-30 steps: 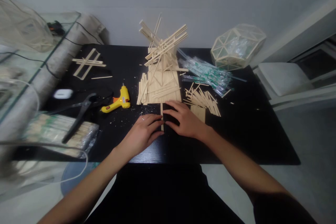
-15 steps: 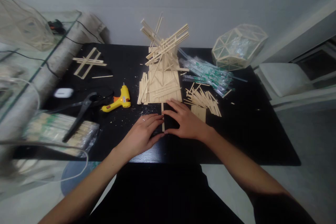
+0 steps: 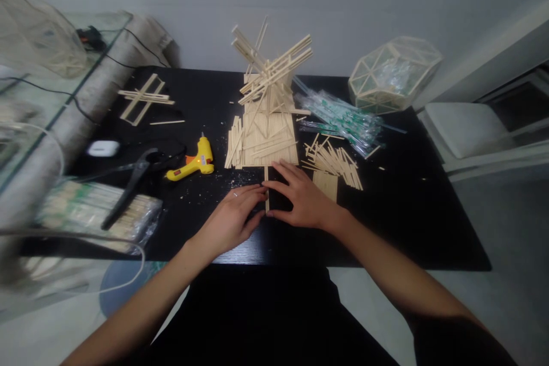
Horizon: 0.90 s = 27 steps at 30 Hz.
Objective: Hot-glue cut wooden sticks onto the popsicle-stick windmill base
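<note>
My left hand (image 3: 234, 213) and my right hand (image 3: 303, 195) meet at the front middle of the black table. Between their fingertips lie thin wooden sticks (image 3: 267, 203), side by side and pointing away from me. The left fingers press them from the left; the right thumb and fingers, curved, touch them from the right. Just beyond stands a windmill model (image 3: 274, 83) of wooden sticks, its crossed blades raised over a slatted base (image 3: 271, 126). Loose sticks lie on that base and at its left side.
A yellow hot glue gun (image 3: 193, 163) lies left of the base, near a black clamp-like tool (image 3: 128, 194) across a bag of sticks (image 3: 86, 206). Rightward are a pile of short sticks (image 3: 338, 163), plastic wrappers (image 3: 343, 120) and a geometric stick frame (image 3: 392, 77). A spare blade cross (image 3: 143, 100) lies far left.
The view has shifted slightly. Both hands stay at the sticks in nearly the same position, with only tiny finger movement.
</note>
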Each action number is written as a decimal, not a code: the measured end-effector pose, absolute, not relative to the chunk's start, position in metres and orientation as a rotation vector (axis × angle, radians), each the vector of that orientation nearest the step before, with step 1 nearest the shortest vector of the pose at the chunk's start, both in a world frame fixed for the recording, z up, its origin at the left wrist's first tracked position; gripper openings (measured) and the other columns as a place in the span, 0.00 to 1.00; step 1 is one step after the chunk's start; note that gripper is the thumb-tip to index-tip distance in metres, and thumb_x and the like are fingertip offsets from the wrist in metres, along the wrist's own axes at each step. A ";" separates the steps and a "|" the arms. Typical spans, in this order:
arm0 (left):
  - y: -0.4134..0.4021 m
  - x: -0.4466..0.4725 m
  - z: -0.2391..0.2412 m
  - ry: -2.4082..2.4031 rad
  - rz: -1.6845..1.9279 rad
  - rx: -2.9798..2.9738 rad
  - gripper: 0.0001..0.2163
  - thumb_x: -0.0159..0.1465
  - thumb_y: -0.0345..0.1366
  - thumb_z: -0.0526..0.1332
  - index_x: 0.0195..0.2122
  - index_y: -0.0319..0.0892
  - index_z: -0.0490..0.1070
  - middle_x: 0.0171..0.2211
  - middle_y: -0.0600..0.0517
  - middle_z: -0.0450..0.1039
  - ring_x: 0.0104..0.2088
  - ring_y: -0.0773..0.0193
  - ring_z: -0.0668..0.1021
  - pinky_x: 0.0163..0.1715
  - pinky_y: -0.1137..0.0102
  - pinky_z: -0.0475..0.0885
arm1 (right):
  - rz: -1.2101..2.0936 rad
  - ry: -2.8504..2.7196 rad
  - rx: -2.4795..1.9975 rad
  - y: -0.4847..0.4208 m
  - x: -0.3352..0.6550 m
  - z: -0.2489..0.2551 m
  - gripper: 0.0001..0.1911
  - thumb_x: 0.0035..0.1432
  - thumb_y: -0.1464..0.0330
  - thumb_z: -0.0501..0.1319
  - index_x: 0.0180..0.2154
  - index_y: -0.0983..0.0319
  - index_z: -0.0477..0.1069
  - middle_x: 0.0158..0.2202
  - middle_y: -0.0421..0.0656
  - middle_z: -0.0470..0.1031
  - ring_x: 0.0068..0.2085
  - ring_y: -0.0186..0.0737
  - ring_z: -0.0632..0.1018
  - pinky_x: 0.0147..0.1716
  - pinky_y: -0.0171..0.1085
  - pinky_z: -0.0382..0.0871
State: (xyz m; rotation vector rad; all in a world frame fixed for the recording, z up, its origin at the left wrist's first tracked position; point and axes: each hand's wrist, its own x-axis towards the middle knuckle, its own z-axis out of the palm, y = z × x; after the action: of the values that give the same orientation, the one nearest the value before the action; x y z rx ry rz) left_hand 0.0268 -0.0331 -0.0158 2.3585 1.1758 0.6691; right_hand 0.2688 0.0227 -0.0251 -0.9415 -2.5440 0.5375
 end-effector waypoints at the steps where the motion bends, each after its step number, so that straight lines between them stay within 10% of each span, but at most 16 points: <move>1: -0.033 0.027 -0.016 1.179 0.672 2.357 0.11 0.72 0.31 0.61 0.55 0.41 0.72 0.58 0.40 0.78 0.63 0.50 0.77 0.61 0.48 0.76 | 0.530 -2.548 -0.944 0.023 0.269 -0.025 0.34 0.60 0.53 0.73 0.62 0.60 0.72 0.74 0.58 0.59 0.75 0.65 0.59 0.71 0.67 0.58; 27: -0.030 0.025 -0.019 1.160 0.687 2.401 0.12 0.72 0.33 0.62 0.55 0.39 0.75 0.61 0.39 0.77 0.63 0.47 0.77 0.61 0.45 0.75 | 0.537 -2.517 -0.859 0.021 0.263 -0.022 0.26 0.62 0.55 0.70 0.57 0.58 0.73 0.56 0.52 0.77 0.62 0.56 0.75 0.72 0.64 0.56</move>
State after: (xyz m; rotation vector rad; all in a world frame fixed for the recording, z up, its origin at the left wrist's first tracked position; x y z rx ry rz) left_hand 0.0246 -0.0296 -0.0186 2.4007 1.1598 0.6866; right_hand 0.2634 0.0215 -0.0215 -0.8588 -2.5171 0.5367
